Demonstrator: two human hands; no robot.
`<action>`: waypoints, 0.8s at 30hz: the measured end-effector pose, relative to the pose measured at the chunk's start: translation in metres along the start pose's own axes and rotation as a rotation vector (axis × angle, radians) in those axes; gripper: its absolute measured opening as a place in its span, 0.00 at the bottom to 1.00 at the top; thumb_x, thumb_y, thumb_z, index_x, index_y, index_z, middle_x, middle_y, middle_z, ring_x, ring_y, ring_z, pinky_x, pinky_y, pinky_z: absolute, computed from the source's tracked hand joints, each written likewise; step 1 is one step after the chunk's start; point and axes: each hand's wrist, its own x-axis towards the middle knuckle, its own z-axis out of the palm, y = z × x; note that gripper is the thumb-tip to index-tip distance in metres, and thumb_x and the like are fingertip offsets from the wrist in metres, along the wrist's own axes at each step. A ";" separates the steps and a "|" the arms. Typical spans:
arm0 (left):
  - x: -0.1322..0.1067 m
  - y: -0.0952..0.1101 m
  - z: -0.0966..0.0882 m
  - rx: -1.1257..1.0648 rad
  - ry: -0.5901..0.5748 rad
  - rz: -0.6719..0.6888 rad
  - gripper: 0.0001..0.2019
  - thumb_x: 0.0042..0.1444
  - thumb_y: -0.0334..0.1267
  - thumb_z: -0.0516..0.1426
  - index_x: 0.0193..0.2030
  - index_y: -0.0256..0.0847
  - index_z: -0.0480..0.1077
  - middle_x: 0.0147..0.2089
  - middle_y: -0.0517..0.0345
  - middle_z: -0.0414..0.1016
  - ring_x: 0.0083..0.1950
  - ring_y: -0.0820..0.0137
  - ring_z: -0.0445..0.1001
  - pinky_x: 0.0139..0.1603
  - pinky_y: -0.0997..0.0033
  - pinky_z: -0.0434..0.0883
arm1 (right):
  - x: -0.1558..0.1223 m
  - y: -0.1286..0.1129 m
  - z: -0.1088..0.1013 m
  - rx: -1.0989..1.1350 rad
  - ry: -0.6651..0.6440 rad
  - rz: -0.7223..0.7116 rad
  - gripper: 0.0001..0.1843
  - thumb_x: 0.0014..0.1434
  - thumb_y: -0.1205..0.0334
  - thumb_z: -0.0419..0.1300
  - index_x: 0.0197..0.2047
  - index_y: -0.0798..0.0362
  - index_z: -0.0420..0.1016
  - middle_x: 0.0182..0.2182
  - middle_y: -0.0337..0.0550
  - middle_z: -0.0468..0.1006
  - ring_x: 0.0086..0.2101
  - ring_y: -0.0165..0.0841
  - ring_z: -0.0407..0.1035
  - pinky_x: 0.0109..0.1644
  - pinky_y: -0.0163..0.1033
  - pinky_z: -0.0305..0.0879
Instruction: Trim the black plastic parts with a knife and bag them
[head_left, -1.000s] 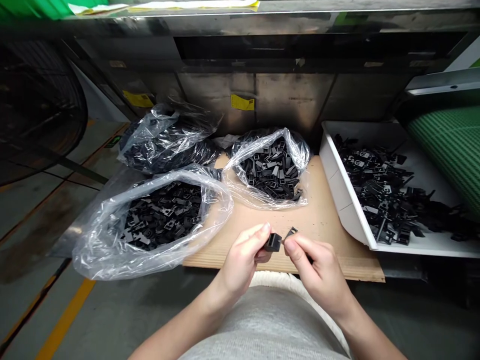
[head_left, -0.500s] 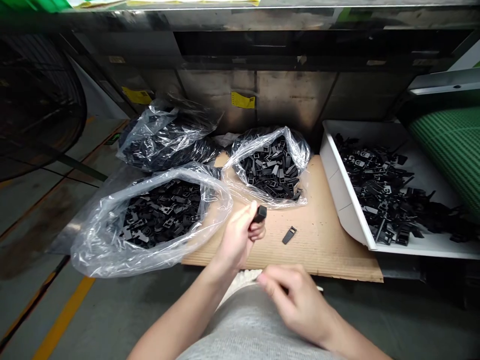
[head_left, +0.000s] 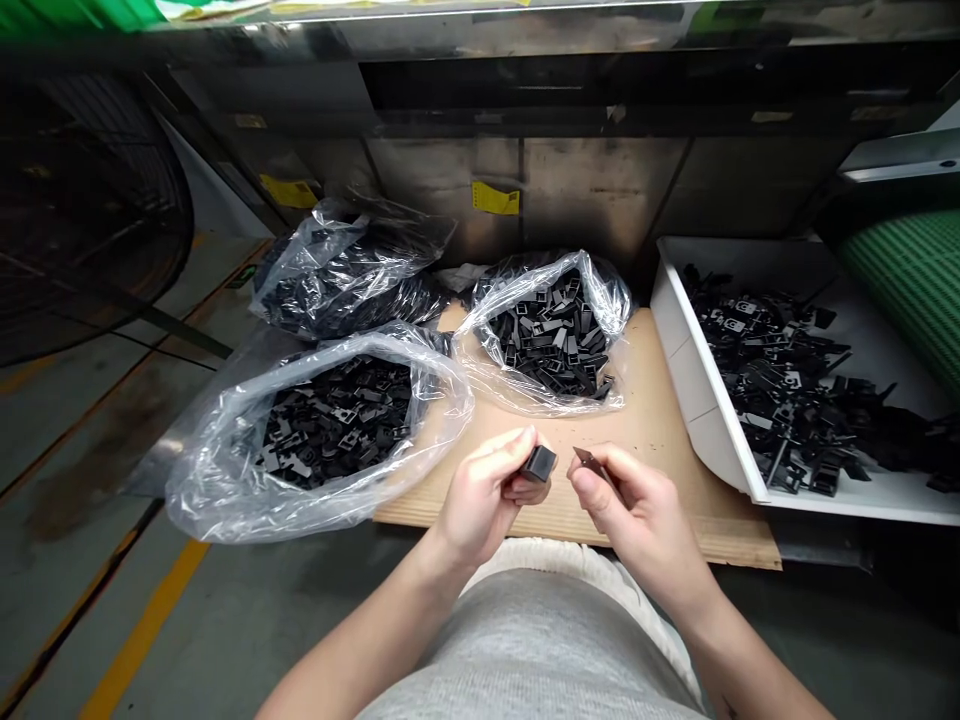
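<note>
My left hand (head_left: 491,488) is closed around a small black plastic part (head_left: 538,464), whose squared end sticks out past the thumb and fingers. A short way to its right, my right hand (head_left: 637,510) pinches a thin, dark, pointed blade (head_left: 590,460) between thumb and forefinger. The blade's tip points toward the part, with a gap between them. Whatever handle it has is hidden in the palm. Both hands are above the front of a cardboard sheet (head_left: 645,400). The cardboard spot where a loose black part lay is now covered by my right hand.
An open plastic bag (head_left: 225,500) of black parts lies at left, another open bag (head_left: 480,375) behind the hands. A tied-looking full bag (head_left: 337,270) sits at back left. A white tray (head_left: 697,400) of black parts stands right, beside a green mesh belt (head_left: 915,260). A fan (head_left: 82,200) stands left.
My right hand has risen from near my lap to beside my left hand, bringing the blade into view. My left hand has lowered slightly with the black part. The view has shifted a little.
</note>
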 end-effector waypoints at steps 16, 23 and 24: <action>-0.004 -0.001 0.002 0.252 -0.044 0.040 0.14 0.53 0.44 0.51 0.23 0.36 0.67 0.21 0.61 0.57 0.24 0.74 0.52 0.25 0.73 0.49 | 0.003 0.005 -0.006 0.144 0.095 0.082 0.13 0.56 0.55 0.53 0.25 0.53 0.62 0.17 0.31 0.56 0.18 0.23 0.50 0.21 0.31 0.49; -0.003 -0.002 0.003 0.309 -0.041 0.049 0.15 0.53 0.44 0.51 0.23 0.37 0.66 0.23 0.60 0.58 0.24 0.73 0.53 0.25 0.73 0.52 | -0.014 0.000 -0.008 0.155 0.088 0.099 0.09 0.54 0.56 0.54 0.31 0.53 0.68 0.18 0.33 0.60 0.18 0.24 0.53 0.19 0.31 0.50; -0.002 -0.002 0.003 0.317 -0.044 0.054 0.15 0.53 0.44 0.51 0.23 0.36 0.67 0.23 0.60 0.59 0.24 0.74 0.53 0.25 0.73 0.52 | -0.015 -0.001 -0.008 0.140 0.080 0.097 0.09 0.54 0.56 0.54 0.32 0.53 0.68 0.19 0.34 0.61 0.18 0.24 0.54 0.19 0.31 0.51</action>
